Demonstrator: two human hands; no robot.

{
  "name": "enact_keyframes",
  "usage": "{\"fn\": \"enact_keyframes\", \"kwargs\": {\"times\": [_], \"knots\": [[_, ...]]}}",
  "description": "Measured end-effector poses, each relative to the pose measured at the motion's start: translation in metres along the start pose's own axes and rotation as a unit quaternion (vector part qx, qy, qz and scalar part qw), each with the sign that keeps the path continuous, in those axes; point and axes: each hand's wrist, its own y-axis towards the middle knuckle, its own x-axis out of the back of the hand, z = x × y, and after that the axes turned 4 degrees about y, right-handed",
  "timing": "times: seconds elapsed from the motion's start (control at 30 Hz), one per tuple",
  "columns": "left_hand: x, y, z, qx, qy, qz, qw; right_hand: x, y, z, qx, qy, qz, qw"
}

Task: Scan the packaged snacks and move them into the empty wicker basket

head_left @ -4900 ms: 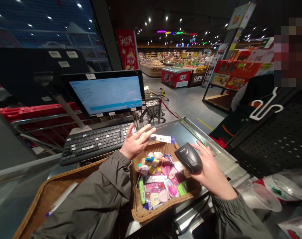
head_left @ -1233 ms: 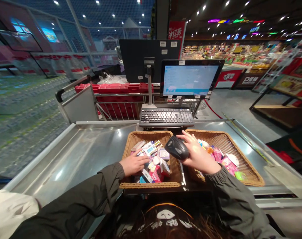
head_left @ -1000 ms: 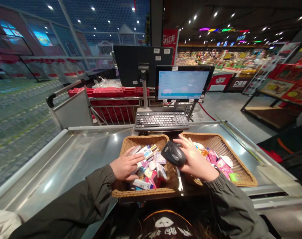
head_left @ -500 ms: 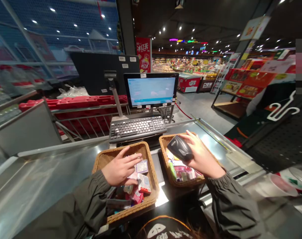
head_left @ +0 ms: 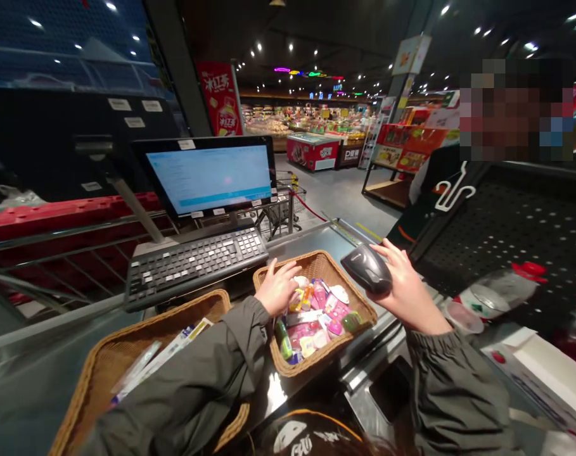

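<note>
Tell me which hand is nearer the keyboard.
Left. The left hand is in the right-hand basket, just below the keyboard; the right hand, gripping the scanner, is farther right.

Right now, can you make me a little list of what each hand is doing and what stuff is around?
place: shop checkout counter, metal top
left hand: reaching into the right basket, fingers on the small packets
right hand: grip closed round a black scanner, held over the basket's right edge
left basket: wicker, a few flat packets inside, partly hidden by the sleeve
behind the baskets: keyboard and a lit screen
far right: another person behind a black perforated panel
</note>
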Motion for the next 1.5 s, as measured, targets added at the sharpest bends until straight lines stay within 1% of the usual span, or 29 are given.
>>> {"fn": "enact_keyframes", "kwargs": {"times": [0.1,0.17,0.27,0.33,0.43,0.6,0.7,0.77,0.83,0.9,0.97,1.03,1.1,1.2,1.27,1.37,1.5], "knots": [[-0.035,0.036,-0.016,0.097,-0.035,0.034,0.994,0.003,-0.004,-0.014,-0.015,-0.002,0.006,1.000],[-0.058,0.055,-0.026,0.133,-0.047,0.055,0.988,0.003,-0.006,-0.023,-0.020,0.000,0.015,1.000],[-0.088,0.077,-0.038,0.148,-0.052,0.065,0.985,0.002,-0.008,-0.033,-0.028,0.011,0.019,0.999],[-0.104,0.087,-0.044,0.155,-0.052,0.070,0.984,0.001,-0.008,-0.040,-0.033,0.017,0.020,0.999],[-0.119,0.096,-0.050,0.173,-0.052,0.084,0.980,-0.001,-0.009,-0.049,-0.036,0.021,0.024,0.999],[-0.136,0.099,-0.059,0.214,-0.056,0.101,0.970,-0.005,-0.008,-0.059,-0.040,0.030,0.042,0.998],[-0.143,0.101,-0.064,0.239,-0.061,0.101,0.964,-0.007,-0.006,-0.062,-0.044,0.040,0.046,0.997],[-0.142,0.104,-0.065,0.248,-0.063,0.098,0.962,-0.009,-0.005,-0.063,-0.047,0.044,0.044,0.997],[-0.135,0.109,-0.063,0.248,-0.065,0.090,0.962,-0.010,-0.005,-0.062,-0.050,0.048,0.045,0.997],[-0.118,0.113,-0.058,0.242,-0.064,0.077,0.965,-0.011,-0.004,-0.061,-0.051,0.050,0.046,0.996],[-0.091,0.115,-0.051,0.228,-0.061,0.047,0.971,-0.012,-0.003,-0.059,-0.049,0.051,0.045,0.996],[-0.057,0.115,-0.043,0.192,-0.057,-0.025,0.979,-0.013,-0.002,-0.055,-0.042,0.051,0.041,0.997],[-0.021,0.110,-0.033,0.167,-0.044,-0.085,0.981,-0.015,0.001,-0.050,-0.031,0.053,0.032,0.998],[0.027,0.096,-0.017,0.169,-0.036,-0.159,0.972,-0.017,0.008,-0.040,-0.008,0.049,0.019,0.999],[0.052,0.084,-0.005,0.172,-0.046,-0.197,0.964,-0.018,0.014,-0.031,0.011,0.040,0.013,0.999],[0.078,0.065,0.013,0.189,-0.051,-0.225,0.954,-0.020,0.021,-0.015,0.044,0.031,0.002,0.999],[0.106,0.036,0.032,0.234,-0.034,-0.218,0.947,-0.021,0.027,0.008,0.095,0.028,-0.010,0.995]]}}
